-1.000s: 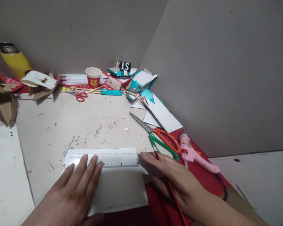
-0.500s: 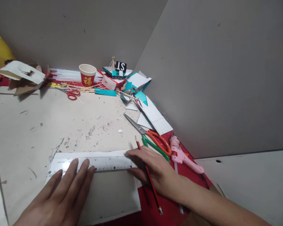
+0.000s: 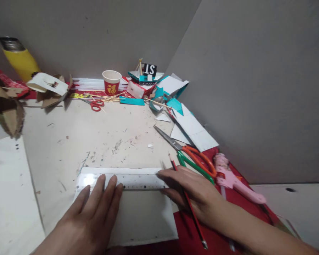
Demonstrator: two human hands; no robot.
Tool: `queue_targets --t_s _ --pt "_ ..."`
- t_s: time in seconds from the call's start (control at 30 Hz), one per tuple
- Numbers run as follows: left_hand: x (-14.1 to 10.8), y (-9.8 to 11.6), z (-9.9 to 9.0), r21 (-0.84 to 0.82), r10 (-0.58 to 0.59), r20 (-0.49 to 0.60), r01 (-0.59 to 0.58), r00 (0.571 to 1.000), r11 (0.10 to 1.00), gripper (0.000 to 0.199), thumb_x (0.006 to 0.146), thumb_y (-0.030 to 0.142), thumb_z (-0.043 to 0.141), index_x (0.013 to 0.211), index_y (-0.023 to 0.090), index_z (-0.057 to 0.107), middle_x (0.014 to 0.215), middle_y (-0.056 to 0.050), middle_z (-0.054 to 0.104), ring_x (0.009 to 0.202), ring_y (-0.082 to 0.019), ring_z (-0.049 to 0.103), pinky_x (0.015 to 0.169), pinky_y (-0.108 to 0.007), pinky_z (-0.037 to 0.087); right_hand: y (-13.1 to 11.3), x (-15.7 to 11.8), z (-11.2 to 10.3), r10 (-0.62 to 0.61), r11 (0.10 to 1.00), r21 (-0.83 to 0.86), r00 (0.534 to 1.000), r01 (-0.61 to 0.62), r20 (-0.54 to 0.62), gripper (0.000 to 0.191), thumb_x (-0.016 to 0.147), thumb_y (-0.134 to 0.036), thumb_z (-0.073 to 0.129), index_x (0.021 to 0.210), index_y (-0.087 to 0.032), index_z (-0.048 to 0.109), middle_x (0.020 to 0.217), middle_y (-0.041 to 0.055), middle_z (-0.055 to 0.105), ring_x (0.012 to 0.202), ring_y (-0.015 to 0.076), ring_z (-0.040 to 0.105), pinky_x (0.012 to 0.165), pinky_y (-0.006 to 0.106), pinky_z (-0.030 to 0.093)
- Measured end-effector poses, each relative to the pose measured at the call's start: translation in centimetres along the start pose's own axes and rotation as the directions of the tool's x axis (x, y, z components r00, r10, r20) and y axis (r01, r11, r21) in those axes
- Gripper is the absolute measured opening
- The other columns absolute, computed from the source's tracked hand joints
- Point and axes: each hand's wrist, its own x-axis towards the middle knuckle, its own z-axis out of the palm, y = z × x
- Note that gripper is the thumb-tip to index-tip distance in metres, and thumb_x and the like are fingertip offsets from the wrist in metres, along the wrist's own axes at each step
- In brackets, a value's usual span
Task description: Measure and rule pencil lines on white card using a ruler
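A clear plastic ruler (image 3: 142,181) lies across a white sheet of board (image 3: 145,216) near the table's front edge. My left hand (image 3: 91,216) rests flat on the ruler, its fingers stretched out and slightly apart. At the ruler's right end, the thumb and index finger of my right hand (image 3: 192,189) touch it above and below. A red and black pencil (image 3: 192,209) is tucked between that hand's fingers, its tip pointing up and away. Just beyond the right hand lie large scissors (image 3: 199,159) with orange and green handles.
A pink glue gun (image 3: 232,180) lies at the right on red cloth. Along the back stand a paper cup (image 3: 112,83) and a yellow bottle (image 3: 21,62), with small red scissors (image 3: 97,105) and cut cardboard scraps (image 3: 196,131) nearby. Grey panels (image 3: 241,88) rise behind.
The whole view has shifted toward the left, so things appear farther right and the yellow bottle shows more fully. Both hands keep about the same hold on the ruler and pencil.
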Motion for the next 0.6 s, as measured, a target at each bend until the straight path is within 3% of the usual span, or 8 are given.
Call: queue_targets --t_s 0.13,0.3,0.5,0.6 --pt "0.5 0.7 -1.2 -0.001 -0.093 0.127 0.094 0.987 0.996 0.075 0.081 0.057 0.057 0.141 0.013 0.048 0.149 -0.012 0.044 0.135 -0.033 0.044 0.1 -0.042 0.044 0.0 -0.2 0.2 -0.016 0.999 -0.039 1.0 0.016 -0.005 0.028 0.095 -0.016 0.054 0.122 -0.021 0.052 0.086 0.0059 0.067 0.071 0.018 0.06 0.06 0.03 0.049" --pt "0.6 1.3 -1.2 -0.012 -0.152 0.179 0.156 0.972 0.988 0.079 0.078 0.059 0.059 0.142 0.015 0.047 0.15 -0.013 0.042 0.139 -0.033 0.038 0.106 -0.043 0.04 0.0 -0.3 0.5 -0.043 0.998 -0.044 0.999 0.042 -0.023 0.03 0.094 -0.015 0.054 0.123 -0.02 0.052 0.084 0.0056 0.066 0.068 0.018 0.058 0.058 0.03 0.048" --pt "0.4 0.7 -1.2 -0.026 -0.073 0.137 0.078 0.988 0.997 0.078 0.082 0.057 0.055 0.144 0.011 0.044 0.149 -0.014 0.043 0.137 -0.034 0.041 0.101 -0.041 0.045 -0.2 -0.1 0.0 -0.015 1.0 0.005 1.0 0.015 -0.026 0.032 0.092 -0.014 0.057 0.123 -0.021 0.053 0.088 0.0056 0.068 0.074 0.0185 0.062 0.061 0.031 0.05" --pt "0.2 0.6 -1.0 -0.021 -0.11 0.088 0.113 0.99 0.993 0.076 0.083 0.056 0.055 0.143 0.009 0.045 0.15 -0.016 0.042 0.139 -0.036 0.038 0.104 -0.045 0.042 -0.2 0.0 -0.2 0.02 1.0 0.019 0.999 -0.019 -0.04 0.033 0.092 -0.015 0.058 0.124 -0.021 0.054 0.091 0.0057 0.069 0.077 0.018 0.063 0.065 0.031 0.052"
